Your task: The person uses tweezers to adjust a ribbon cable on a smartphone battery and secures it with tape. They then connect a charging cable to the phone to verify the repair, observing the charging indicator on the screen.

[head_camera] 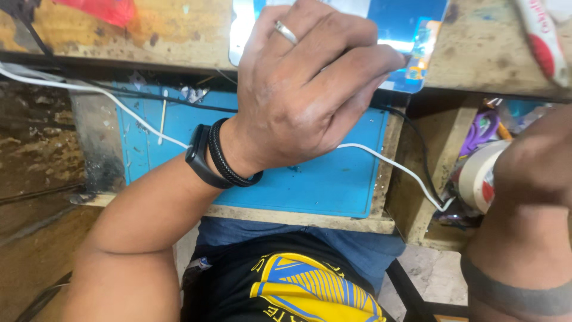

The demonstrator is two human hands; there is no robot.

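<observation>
Left hand [304,89] — fingers curled on blue card [405,27] at shelf edge | right hand [536,161] — grip hidden, by tape roll [479,176]

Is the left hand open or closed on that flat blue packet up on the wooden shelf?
Closed: the left hand fingers curl down over the blue packet.

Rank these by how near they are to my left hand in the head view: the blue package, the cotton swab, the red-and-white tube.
1. blue package: under the left hand, touching its fingers.
2. cotton swab: lower left, on the blue mat.
3. red-and-white tube: far right on the wooden shelf.
</observation>
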